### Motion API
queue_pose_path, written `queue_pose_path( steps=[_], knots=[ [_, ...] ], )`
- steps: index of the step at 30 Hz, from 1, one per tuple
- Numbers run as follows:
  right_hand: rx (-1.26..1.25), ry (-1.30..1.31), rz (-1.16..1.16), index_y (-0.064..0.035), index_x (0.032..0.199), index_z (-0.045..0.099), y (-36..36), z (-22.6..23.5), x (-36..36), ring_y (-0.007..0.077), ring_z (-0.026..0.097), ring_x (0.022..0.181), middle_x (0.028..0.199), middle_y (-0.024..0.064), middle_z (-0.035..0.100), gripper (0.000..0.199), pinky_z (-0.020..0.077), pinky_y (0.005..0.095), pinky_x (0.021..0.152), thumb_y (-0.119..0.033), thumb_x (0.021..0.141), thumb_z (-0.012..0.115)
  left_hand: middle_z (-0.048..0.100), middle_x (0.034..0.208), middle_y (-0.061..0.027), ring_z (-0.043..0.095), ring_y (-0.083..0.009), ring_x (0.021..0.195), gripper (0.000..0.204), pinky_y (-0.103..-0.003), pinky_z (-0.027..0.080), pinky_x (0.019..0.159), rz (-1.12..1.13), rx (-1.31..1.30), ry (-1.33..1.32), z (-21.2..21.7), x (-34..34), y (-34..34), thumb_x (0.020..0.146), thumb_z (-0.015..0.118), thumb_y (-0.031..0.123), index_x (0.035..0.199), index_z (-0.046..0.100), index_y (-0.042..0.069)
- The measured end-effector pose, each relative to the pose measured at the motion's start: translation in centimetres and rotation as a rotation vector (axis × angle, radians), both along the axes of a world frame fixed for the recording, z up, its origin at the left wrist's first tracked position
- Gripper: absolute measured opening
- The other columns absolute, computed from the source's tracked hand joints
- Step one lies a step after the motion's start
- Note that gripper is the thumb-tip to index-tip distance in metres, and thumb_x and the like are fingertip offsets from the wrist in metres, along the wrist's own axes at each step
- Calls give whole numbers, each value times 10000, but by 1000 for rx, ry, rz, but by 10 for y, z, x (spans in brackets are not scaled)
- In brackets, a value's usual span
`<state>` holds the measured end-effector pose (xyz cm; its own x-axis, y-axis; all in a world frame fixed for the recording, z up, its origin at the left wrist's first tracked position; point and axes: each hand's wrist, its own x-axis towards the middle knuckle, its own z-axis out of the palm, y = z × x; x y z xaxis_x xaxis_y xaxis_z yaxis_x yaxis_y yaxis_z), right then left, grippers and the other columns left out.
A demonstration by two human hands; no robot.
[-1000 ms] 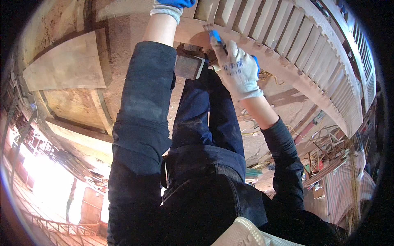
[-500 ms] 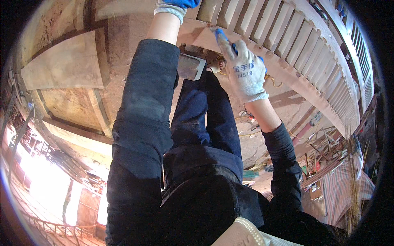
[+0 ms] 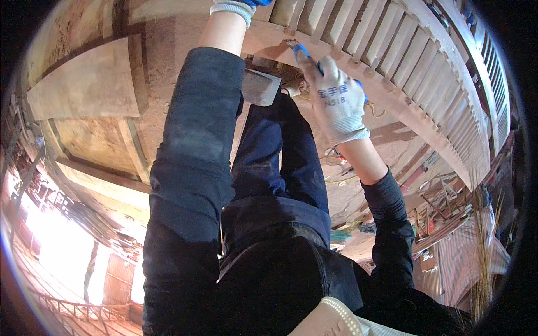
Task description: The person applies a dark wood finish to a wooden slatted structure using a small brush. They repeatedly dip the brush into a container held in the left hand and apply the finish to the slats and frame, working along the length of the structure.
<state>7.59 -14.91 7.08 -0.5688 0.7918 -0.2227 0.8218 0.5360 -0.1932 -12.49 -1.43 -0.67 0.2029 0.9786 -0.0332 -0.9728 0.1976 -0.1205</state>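
My right hand [image 3: 336,98], in a white knit glove with blue-coated fingers, reaches to the near rail of a pale wooden slatted frame [image 3: 417,119]. Its index finger stretches along the rail while the other fingers curl under. A small dark brown patch or object [image 3: 291,42] shows at the fingertip; its kind is too small to tell, and what the curled fingers hold is hidden. My left hand [image 3: 238,5], gloved alike, is cut off by the top edge. Only its cuff and a bit of blue show, so its fingers are hidden.
A grey flat-topped block [image 3: 261,88] stands by my legs. To the left are a wooden board [image 3: 84,81] and a framed wooden panel [image 3: 89,145]. A second slatted frame [image 3: 487,73] lies at the far right. Striped cloth [image 3: 457,260] and scrap wood lie at lower right.
My right hand has turned slightly and its index fingertip has shifted a little toward me along the rail. The left arm stays nearly where it was.
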Motion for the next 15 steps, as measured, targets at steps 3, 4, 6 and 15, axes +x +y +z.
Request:
queue_pose_path(
  steps=[3,4,6,15],
  knots=[
    [80,44,1,-189,1328,516,14,3,-8,198,649,696,855,75,544,492,527,334,523,-133,841,556,478,1401,-172,436,-421,1284,755,-622,309,1088,-4,-11,-20,2,-4,-2,768,642,586,1355,491,136],
    [60,64,-30,-255,1371,484,10,-5,-11,217,655,699,876,61,546,574,543,353,560,-152,820,610,474,1405,-171,435,-420,1285,751,-621,307,1090,4,-23,-22,3,-4,-2,770,638,588,1355,492,141],
    [58,-29,-17,-256,1380,473,-8,-20,-14,217,648,691,877,59,544,594,542,350,562,-184,812,631,466,1413,-167,434,-419,1287,743,-618,303,1094,6,-48,-37,1,0,1,774,632,590,1356,493,149],
    [80,28,-56,-208,1282,560,-3,-10,-9,198,634,640,835,55,529,419,510,348,497,-160,866,565,482,1399,-160,456,-419,1266,731,-625,348,1062,29,-35,29,1,-2,0,786,610,605,1352,497,155]
  ],
)
